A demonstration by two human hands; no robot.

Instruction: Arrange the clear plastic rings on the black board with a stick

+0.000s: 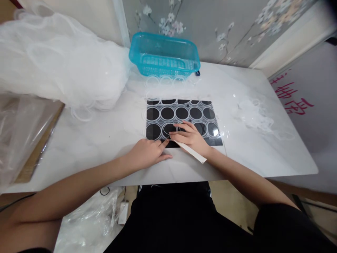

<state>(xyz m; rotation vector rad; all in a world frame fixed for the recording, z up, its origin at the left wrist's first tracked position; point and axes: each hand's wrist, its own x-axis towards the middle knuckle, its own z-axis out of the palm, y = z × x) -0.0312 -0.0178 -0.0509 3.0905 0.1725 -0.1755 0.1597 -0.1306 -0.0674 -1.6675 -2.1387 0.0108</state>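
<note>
A black sheet with rows of white-outlined circles lies flat on the table in front of me. Clear film with ring shapes seems to cover it and reach past its far edge. In my right hand is a flat white stick, slanting down across the sheet's near edge. That hand's fingertips rest over the near row of circles. My left hand presses its index fingertip near the stick's upper end, thumb stretched out and the other fingers curled. A loose ring sits slightly off its circle by the fingertips.
Behind the sheet stands a blue plastic basket. A big heap of whitish translucent material fills the left back. Clear plastic scraps lie on the right of the white table. Plastic-covered cardboard is at the left edge.
</note>
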